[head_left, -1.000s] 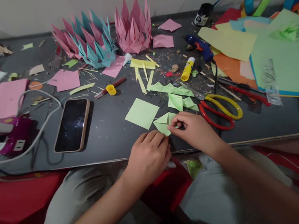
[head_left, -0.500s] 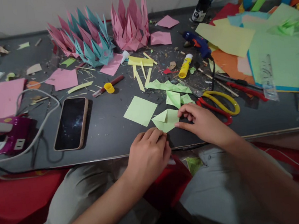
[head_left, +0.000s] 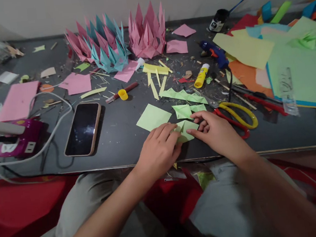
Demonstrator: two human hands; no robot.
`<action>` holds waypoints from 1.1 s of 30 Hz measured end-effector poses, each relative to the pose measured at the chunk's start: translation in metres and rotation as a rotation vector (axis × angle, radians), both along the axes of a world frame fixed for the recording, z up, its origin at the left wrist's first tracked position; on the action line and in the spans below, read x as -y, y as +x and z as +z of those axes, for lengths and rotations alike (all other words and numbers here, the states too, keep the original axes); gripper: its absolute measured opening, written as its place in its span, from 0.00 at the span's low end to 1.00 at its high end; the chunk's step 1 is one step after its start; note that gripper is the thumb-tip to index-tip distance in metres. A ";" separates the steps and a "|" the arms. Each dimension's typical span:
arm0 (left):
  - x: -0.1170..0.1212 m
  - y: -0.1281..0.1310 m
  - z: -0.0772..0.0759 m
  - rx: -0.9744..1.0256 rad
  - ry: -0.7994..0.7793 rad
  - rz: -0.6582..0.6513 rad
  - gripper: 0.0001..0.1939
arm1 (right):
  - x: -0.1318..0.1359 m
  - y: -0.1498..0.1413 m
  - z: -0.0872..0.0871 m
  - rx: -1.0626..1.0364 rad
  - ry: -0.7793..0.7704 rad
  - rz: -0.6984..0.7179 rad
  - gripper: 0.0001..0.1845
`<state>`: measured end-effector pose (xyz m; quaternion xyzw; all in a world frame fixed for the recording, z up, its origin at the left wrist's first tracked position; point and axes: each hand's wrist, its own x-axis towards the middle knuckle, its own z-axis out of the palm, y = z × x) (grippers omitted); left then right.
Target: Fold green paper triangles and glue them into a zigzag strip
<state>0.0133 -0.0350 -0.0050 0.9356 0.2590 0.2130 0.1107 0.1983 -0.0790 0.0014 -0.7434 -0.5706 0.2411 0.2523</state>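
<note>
A partly folded light-green paper (head_left: 188, 133) lies near the table's front edge, between my two hands. My left hand (head_left: 160, 143) is curled over its left side, hiding that part, with the fingertips pressed on the sheet. At the right corner, my right hand (head_left: 216, 129) pinches the paper between thumb and index finger. Just behind my left hand is a flat green paper square (head_left: 153, 116). Beyond the held sheet sit a small folded green piece (head_left: 182, 112) and a row of folded green points (head_left: 184, 95). Scissors (head_left: 239, 115) with red and yellow handles lie beside my right hand.
Pink and blue paper crowns (head_left: 109, 57) stand at the back. A phone (head_left: 83, 129) and a purple power socket (head_left: 25, 139) with cables are on the left. Rightward lie a glue stick (head_left: 202, 75), a glue gun (head_left: 215, 53) and stacked coloured paper (head_left: 297, 64).
My left hand has moved up over the paper's left side and now covers more of it. My right hand stays at the right corner. The whole view has shifted slightly.
</note>
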 end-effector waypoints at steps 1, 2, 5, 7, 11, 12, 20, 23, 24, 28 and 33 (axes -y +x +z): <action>-0.001 0.000 -0.001 -0.009 -0.022 0.001 0.07 | 0.000 0.000 0.000 -0.013 -0.006 0.004 0.17; -0.001 0.001 -0.002 -0.018 -0.042 0.000 0.08 | 0.000 0.001 0.000 -0.021 -0.009 0.007 0.17; 0.001 0.001 -0.003 -0.043 -0.064 -0.006 0.08 | 0.000 0.002 -0.001 -0.055 0.013 0.002 0.15; 0.004 0.001 -0.002 -0.064 -0.049 0.005 0.07 | 0.001 0.001 -0.001 -0.101 0.048 0.004 0.13; 0.012 0.002 -0.001 -0.078 -0.023 0.061 0.09 | 0.001 -0.006 -0.001 -0.054 0.151 0.012 0.08; 0.014 0.003 -0.001 -0.076 -0.015 0.081 0.09 | 0.001 -0.009 -0.002 -0.008 0.177 0.029 0.07; 0.017 0.012 -0.006 -0.051 -0.044 0.181 0.08 | 0.006 -0.024 -0.009 0.231 0.365 0.185 0.08; 0.016 0.012 -0.007 -0.029 -0.063 0.183 0.08 | 0.009 -0.022 -0.010 0.158 0.365 0.169 0.08; 0.015 0.012 -0.007 -0.022 -0.068 0.182 0.08 | 0.009 -0.021 -0.010 0.120 0.357 0.149 0.09; 0.015 0.011 -0.008 -0.011 -0.065 0.183 0.08 | 0.011 -0.019 -0.012 0.056 0.341 0.088 0.08; 0.015 0.010 -0.006 -0.050 -0.026 0.216 0.12 | 0.015 -0.018 -0.016 0.214 0.463 0.246 0.12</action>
